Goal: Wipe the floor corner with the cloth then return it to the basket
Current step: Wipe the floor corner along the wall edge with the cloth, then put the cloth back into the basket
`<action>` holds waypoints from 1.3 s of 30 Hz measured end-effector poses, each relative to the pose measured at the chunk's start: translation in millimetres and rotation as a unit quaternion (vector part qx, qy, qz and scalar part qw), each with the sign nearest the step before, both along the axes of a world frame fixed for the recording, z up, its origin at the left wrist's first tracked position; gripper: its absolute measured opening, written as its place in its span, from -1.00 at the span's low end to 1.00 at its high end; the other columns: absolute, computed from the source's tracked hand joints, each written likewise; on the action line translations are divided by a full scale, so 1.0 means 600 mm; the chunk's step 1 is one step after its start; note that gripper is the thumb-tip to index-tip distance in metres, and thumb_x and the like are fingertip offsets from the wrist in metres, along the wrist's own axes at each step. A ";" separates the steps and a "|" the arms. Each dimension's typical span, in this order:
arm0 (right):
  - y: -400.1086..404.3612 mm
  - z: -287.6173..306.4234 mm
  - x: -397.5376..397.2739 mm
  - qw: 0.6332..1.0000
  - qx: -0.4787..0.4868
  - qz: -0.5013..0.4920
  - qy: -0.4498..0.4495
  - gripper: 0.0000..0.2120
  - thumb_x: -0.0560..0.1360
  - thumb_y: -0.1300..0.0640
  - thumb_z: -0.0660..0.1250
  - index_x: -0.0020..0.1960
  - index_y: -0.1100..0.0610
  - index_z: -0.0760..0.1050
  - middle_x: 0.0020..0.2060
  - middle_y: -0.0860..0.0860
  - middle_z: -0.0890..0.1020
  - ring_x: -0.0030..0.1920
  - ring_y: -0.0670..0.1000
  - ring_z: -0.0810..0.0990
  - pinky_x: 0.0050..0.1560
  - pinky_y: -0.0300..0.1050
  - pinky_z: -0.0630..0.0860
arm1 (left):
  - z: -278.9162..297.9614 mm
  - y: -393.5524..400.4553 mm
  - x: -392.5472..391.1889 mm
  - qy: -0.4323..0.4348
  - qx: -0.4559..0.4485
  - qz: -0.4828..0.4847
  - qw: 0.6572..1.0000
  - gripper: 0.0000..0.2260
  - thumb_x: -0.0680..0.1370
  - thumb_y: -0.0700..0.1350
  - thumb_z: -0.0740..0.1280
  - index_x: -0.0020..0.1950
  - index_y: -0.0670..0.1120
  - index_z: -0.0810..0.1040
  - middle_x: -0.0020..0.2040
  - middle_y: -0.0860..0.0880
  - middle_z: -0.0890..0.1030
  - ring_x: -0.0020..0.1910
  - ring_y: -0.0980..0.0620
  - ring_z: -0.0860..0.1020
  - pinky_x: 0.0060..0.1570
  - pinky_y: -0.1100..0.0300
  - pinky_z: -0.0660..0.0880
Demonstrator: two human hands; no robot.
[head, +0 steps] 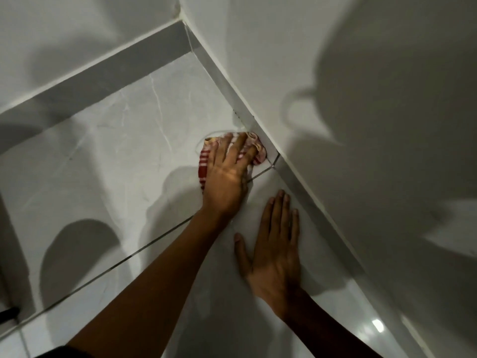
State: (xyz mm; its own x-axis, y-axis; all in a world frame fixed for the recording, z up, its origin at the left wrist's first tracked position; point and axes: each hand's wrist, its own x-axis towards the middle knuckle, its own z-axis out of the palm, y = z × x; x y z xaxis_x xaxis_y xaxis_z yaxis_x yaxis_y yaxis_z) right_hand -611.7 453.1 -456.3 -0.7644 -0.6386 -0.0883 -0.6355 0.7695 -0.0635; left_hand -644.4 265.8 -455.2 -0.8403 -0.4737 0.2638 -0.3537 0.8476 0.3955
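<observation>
A red-and-white striped cloth [203,168] lies bunched on the pale marble floor tile [116,151], pushed against the grey skirting [258,130] of the right wall. My left hand [227,174] presses down on it, fingers spread over the fabric and pointing toward the skirting. My right hand [273,251] rests flat on the floor nearer to me, palm down, fingers apart, holding nothing. The floor corner [189,51], where the two skirtings meet, is farther away, above the cloth. No basket is in view.
White walls rise behind both skirtings, crossed by dark shadows. A grout line [129,257] runs diagonally across the floor under my left forearm. A dark object [7,313] shows at the left edge. Small white tiles [15,342] begin at the bottom left.
</observation>
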 end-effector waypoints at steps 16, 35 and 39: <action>0.022 0.022 -0.033 0.990 -0.046 0.051 -0.122 -0.10 0.73 -0.37 -0.05 0.81 0.22 -0.15 0.82 0.21 -0.08 0.83 0.18 -0.10 0.82 0.19 -0.04 | 0.043 0.044 0.010 -0.071 0.060 -0.058 0.994 -0.47 0.53 -0.44 0.39 0.46 -0.11 0.61 0.63 -0.27 0.38 0.64 -0.43 0.27 0.64 -0.22 0.03; 0.038 0.627 0.118 0.937 -0.102 0.035 -0.332 -0.19 0.73 -0.33 -0.06 0.79 -0.03 -0.37 0.76 -0.20 -0.39 0.77 -0.20 -0.33 0.68 -0.33 -0.36 | 0.675 0.100 0.330 0.037 0.371 0.159 0.914 -0.52 0.67 -0.41 0.24 0.56 -0.06 0.48 0.52 0.07 0.44 0.52 0.19 0.41 0.49 0.41 0.34; -0.051 0.776 0.127 0.933 -0.154 0.077 -0.315 -0.20 0.74 -0.23 0.04 0.82 0.04 -0.21 0.81 -0.11 -0.20 0.80 -0.17 -0.21 0.78 -0.14 -0.15 | 0.831 0.061 0.371 0.063 0.366 0.227 0.900 -0.41 0.69 -0.43 0.25 0.59 0.11 0.45 0.64 0.02 0.38 0.66 0.10 0.29 0.62 0.10 0.35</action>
State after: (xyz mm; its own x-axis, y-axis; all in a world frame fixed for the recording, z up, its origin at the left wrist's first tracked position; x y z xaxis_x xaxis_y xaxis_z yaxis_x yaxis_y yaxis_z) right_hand -535.3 422.3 9.4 -0.5198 -0.8057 -0.2841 -0.4983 0.5561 -0.6652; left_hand -421.6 302.1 43.6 -0.5021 -0.8462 -0.1784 -0.5101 0.1232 0.8512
